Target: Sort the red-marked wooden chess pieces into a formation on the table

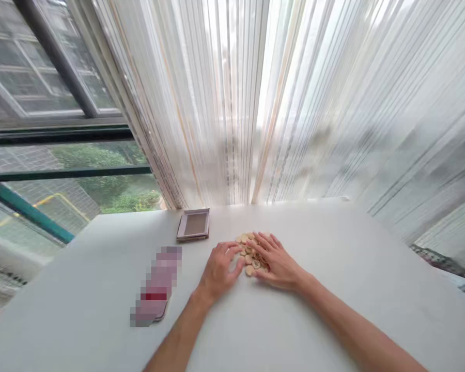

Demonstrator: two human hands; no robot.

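A heap of small round wooden discs (247, 250), some with dark markings, lies on the white table (279, 330). My left hand (219, 268) rests at the heap's left side, fingers spread and touching the discs. Over the heap's right side lies my right hand (276, 261), flat with fingers stretched out on top of the discs. Neither hand grips anything that I can see.
A shallow square box or lid (194, 225) sits behind and left of the heap. A pixelated flat object (157, 293) lies at the left near my left forearm. Striped sheer curtains (294, 103) hang behind the table; a window (50, 129) is at the left.
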